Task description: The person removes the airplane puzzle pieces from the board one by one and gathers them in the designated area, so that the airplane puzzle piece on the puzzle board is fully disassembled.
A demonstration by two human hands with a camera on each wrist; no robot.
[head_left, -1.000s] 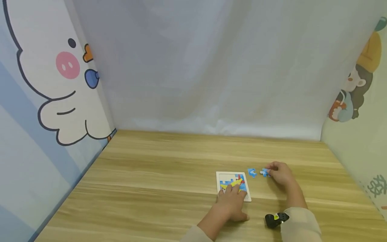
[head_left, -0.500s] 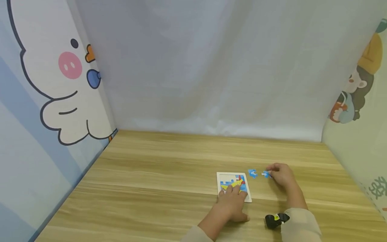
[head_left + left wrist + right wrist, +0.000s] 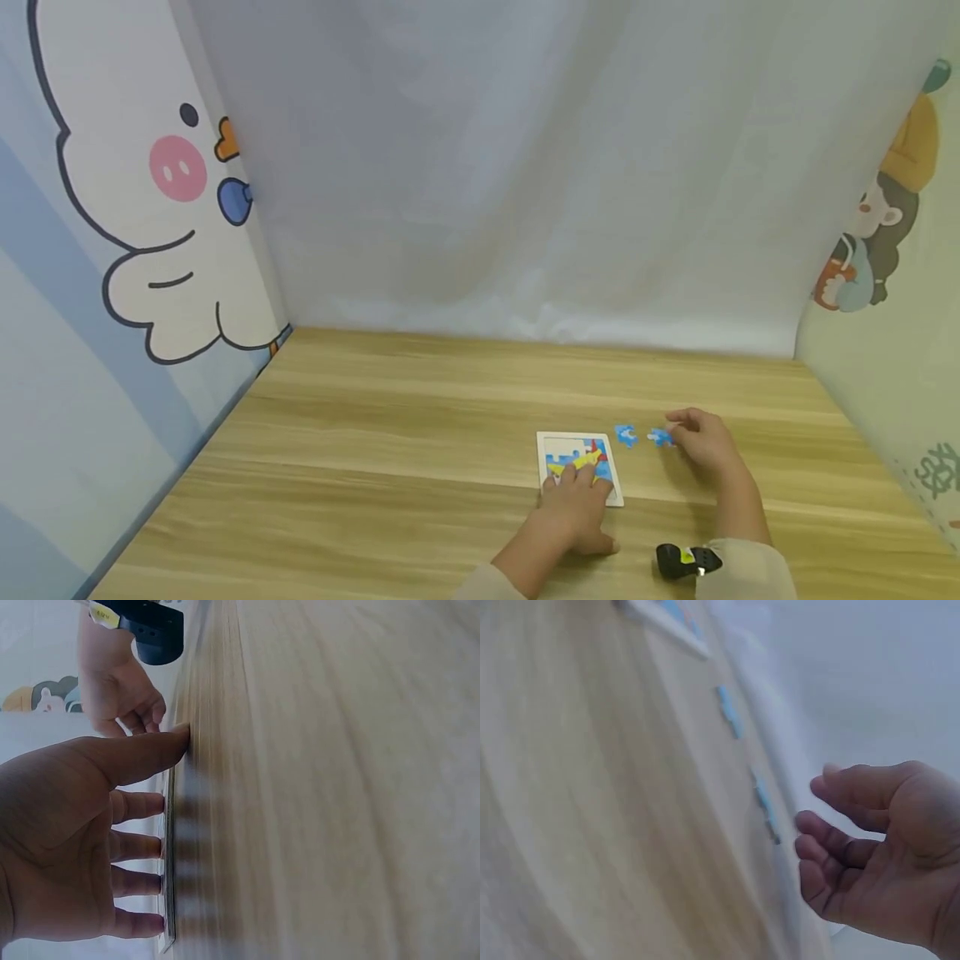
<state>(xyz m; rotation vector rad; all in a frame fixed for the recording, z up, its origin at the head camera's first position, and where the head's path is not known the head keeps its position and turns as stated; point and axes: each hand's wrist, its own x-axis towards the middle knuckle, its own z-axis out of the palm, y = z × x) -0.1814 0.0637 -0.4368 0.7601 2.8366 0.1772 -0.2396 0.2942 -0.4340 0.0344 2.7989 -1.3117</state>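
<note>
The white-framed jigsaw board [image 3: 572, 435] lies on the table, partly filled with blue, yellow and red pieces. Its upper left shows bare backing. Spread fingers of my left hand [image 3: 573, 517] rest on its lower part; in the left wrist view the fingertips press along the thin board's edge and the thumb reaches the table. To the right lie two loose blue-and-white jigsaw pieces, the nearer-to-board piece [image 3: 626, 435] and the outer piece [image 3: 659, 437]. Beside the outer one hovers my right hand [image 3: 705, 442], its fingers loosely curled with nothing between them in the right wrist view.
A black strapped device [image 3: 686, 562] sits at the right sleeve. The wood-grain table [image 3: 375, 467] reaches back to a pale curtain [image 3: 487, 208]. Cartoon-printed walls stand at left and right.
My right hand has drawn slightly away to the right from the outer jigsaw piece, more of which now shows. The left hand has stayed on the board.
</note>
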